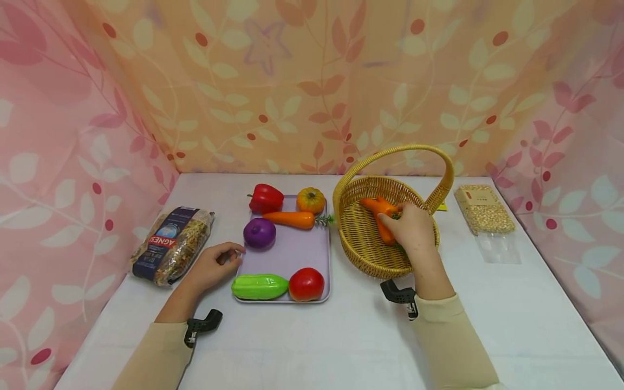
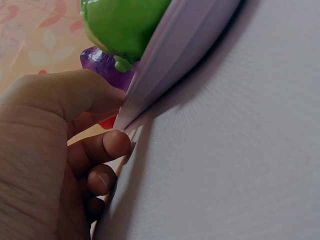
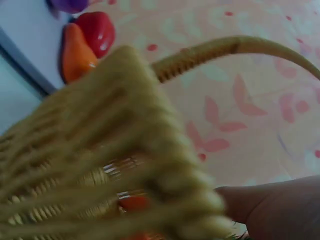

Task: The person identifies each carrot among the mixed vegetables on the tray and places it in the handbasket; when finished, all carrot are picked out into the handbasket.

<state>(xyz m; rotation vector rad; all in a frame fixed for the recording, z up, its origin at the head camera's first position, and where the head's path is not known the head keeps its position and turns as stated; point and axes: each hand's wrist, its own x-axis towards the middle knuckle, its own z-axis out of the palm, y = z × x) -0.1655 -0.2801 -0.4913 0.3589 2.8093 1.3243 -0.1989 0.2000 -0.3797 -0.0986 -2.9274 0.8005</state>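
My right hand [image 1: 416, 227] reaches into a round wicker basket [image 1: 353, 235] with a tall handle. Thumb and fingers pinch the leafy end of an orange carrot [image 1: 387, 208]; a second carrot [image 1: 387, 234] lies against it. The basket wall hides most of this in the right wrist view. Beside the left edge of a pale purple tray [image 1: 285, 260], my left hand [image 1: 209, 268] rests with loosely bent fingers. In the left wrist view its thumb [image 2: 107, 97] is at the tray's rim, and I cannot tell how firmly it touches.
On the tray are a red bell pepper [image 1: 267, 199], a small pumpkin [image 1: 310, 200], another carrot [image 1: 292, 219], a purple onion-like vegetable [image 1: 259, 233], a green ridged vegetable [image 1: 260, 287] and a tomato [image 1: 306, 284]. Bagged grains [image 1: 170, 246] lie left, a pack of kernels [image 1: 485, 208] right.
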